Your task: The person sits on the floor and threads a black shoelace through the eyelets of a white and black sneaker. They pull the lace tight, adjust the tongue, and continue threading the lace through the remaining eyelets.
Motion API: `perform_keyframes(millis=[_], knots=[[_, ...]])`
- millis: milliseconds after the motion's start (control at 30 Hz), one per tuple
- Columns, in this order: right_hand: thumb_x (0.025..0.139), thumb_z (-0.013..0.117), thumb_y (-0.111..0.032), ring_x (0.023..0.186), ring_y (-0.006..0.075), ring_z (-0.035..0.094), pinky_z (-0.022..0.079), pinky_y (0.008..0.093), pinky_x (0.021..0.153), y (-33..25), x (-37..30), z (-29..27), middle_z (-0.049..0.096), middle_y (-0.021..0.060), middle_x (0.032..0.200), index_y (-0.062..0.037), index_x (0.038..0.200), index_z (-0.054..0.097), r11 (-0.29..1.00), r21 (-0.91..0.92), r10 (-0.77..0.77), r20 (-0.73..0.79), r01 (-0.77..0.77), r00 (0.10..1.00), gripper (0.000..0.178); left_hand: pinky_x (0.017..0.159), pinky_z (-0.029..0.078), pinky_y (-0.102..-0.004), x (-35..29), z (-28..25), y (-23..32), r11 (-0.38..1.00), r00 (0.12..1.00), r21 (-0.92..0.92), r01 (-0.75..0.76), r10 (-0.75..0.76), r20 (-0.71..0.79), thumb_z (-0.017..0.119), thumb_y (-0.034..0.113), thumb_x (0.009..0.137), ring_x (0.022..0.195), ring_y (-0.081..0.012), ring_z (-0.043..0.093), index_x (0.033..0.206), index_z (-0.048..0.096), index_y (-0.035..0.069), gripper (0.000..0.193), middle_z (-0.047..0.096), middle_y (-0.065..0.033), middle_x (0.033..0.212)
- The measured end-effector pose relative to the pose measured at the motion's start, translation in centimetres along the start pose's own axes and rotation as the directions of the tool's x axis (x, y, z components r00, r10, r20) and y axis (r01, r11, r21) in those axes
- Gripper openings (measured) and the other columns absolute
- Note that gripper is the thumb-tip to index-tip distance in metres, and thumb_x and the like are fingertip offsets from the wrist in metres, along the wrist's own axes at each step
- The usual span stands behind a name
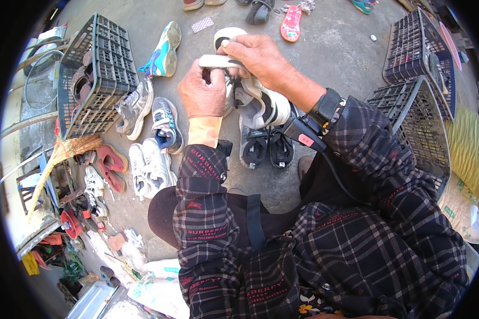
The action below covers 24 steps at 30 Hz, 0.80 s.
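In front of me, above the concrete floor, both hands meet on a white, round-ended sole-like piece (214,61). My left hand (202,91) is closed with its fingertips pinching the piece's underside. From the right, my right hand (258,57) grips its other end, thumb on top. Whether the piece belongs to a whole shoe cannot be told, as the fingers cover much of it. Just below the hands lies a white and grey sneaker (253,109). Nearer me stands a pair of dark-lined shoes (255,151). Partly behind my right hand is a white-rimmed shoe (226,35).
Black plastic crates stand at the left (104,69) and right (410,114). Along the left lie a blue and white sneaker (166,50), grey sneaker (135,110), navy shoe (166,125), white sneakers (153,169), red shoes (112,165) and a straw broom (69,150). A pink insole (290,24) lies far ahead.
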State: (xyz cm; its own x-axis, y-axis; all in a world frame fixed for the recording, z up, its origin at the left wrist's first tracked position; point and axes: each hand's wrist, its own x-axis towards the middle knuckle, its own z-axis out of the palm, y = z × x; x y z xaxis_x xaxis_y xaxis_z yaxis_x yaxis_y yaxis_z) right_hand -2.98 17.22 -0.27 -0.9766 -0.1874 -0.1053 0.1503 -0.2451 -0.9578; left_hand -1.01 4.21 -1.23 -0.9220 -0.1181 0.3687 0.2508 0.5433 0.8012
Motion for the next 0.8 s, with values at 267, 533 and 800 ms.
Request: perform_keyframes(millis=[267,533,800], knots=[[0.083,0.058,-0.016,0.051,0.007,0.05,0.039,0.019,0.044,-0.3,-0.1,-0.2,0.055,0.0036,0.063,-0.0002,0.086,0.057,0.982,0.116,0.122,0.214,-0.149,0.969,0.016,0.052,0.044,-0.0327,0.1,-0.2,-3.5,0.969,0.982,0.199,0.147,-0.119,-0.146,0.058,0.016,0.071,0.051,-0.0225,0.056,0.068,0.055,0.001,0.016,0.056,-0.0132,0.057],[0.088,0.051,-0.018,0.058,0.0114,0.045,0.041,0.0261,0.058,-3.2,0.3,-2.9,0.048,0.0019,0.061,-0.003,0.078,0.052,0.874,0.482,-0.17,0.413,-0.056,0.895,0.018,0.064,0.046,-0.0322,2.4,-4.1,-10.1,0.856,0.869,0.201,0.476,-0.422,-0.26,0.057,0.022,0.071,0.063,-0.0242,0.061,0.075,0.063,-0.002,0.024,0.062,-0.0134,0.065],[0.088,0.05,-0.021,0.055,0.0104,0.039,0.034,0.0273,0.056,-2.9,1.9,-4.1,0.043,-0.0005,0.059,-0.007,0.073,0.05,0.797,0.602,-0.221,0.369,-0.051,0.903,0.021,0.064,0.048,-0.0278,1.7,-2.1,-2.5,0.975,0.972,0.16,0.154,-0.121,-0.2,0.061,0.014,0.078,0.07,-0.016,0.06,0.106,0.054,-0.001,0.033,0.061,-0.0093,0.083]])
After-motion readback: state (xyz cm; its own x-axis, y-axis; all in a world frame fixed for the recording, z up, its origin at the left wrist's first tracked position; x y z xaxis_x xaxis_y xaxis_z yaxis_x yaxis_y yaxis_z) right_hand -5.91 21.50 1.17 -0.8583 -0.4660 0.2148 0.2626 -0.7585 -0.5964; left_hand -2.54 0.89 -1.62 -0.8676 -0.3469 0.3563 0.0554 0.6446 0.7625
